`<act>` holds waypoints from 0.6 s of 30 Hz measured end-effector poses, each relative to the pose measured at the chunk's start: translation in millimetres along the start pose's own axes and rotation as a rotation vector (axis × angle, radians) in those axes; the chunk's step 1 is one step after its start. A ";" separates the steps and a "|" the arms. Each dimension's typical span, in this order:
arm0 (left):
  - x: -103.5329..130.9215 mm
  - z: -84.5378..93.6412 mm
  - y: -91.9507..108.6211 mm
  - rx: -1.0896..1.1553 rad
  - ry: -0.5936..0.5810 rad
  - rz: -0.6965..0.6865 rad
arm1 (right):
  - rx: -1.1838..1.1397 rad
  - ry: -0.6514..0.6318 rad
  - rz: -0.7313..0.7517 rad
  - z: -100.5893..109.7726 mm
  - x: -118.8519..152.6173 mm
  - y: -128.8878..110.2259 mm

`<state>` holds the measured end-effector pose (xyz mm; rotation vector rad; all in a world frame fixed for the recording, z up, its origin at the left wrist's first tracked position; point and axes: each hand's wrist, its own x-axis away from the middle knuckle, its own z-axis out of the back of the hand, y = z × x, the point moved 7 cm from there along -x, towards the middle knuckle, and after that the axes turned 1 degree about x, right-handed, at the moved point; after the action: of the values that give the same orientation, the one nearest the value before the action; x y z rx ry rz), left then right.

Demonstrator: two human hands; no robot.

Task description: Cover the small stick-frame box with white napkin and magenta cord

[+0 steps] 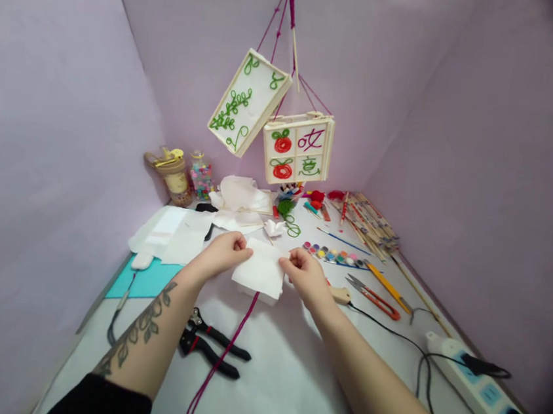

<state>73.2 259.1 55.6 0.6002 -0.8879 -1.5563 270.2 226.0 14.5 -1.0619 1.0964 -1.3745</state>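
A small white sheet (260,268), paper or thin cloth, spans the space between my two hands. My left hand (226,254) pinches its left edge between thumb and curled fingers. At the right edge, my right hand (305,272) pinches it the same way. Part of a white item shows below the sheet's near edge; its shape is mostly hidden. From there a purple cord (239,328) runs toward me, crossing the black-handled pliers (215,345) on the table. A crumpled white piece (274,228) lies just beyond the sheet.
Two decorated lantern boxes (250,102) (297,148) hang above the table's back. To the right lie a paint set (335,255), red-handled scissors (375,298), a yellow cutter (389,287) and a power strip (479,386). A drink cup (175,180) and turquoise sheet (143,282) are left.
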 end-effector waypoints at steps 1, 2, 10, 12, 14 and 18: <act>-2.0 -0.8 -1.4 0.010 -0.002 0.002 | -0.017 0.003 -0.012 -0.4 -1.2 2.6; -3.8 -2.1 -3.0 0.022 -0.003 0.005 | -0.035 0.006 -0.022 -0.8 -2.1 5.1; -5.8 -16.5 -12.6 0.175 0.003 0.013 | -0.184 0.032 -0.092 -2.5 -3.1 23.5; -5.9 -18.7 -14.2 0.202 0.004 0.023 | -0.218 0.037 -0.112 -3.3 -3.4 26.6; -6.9 -20.5 -15.8 0.215 0.010 0.033 | -0.244 0.037 -0.128 -4.5 -3.4 28.7; -8.5 -22.3 -16.1 0.203 0.025 0.047 | -0.261 0.035 -0.146 -6.0 -2.9 30.6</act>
<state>82.9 263.2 28.8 0.7362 -1.0417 -1.4236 270.4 227.8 -16.8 -1.3325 1.2699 -1.3939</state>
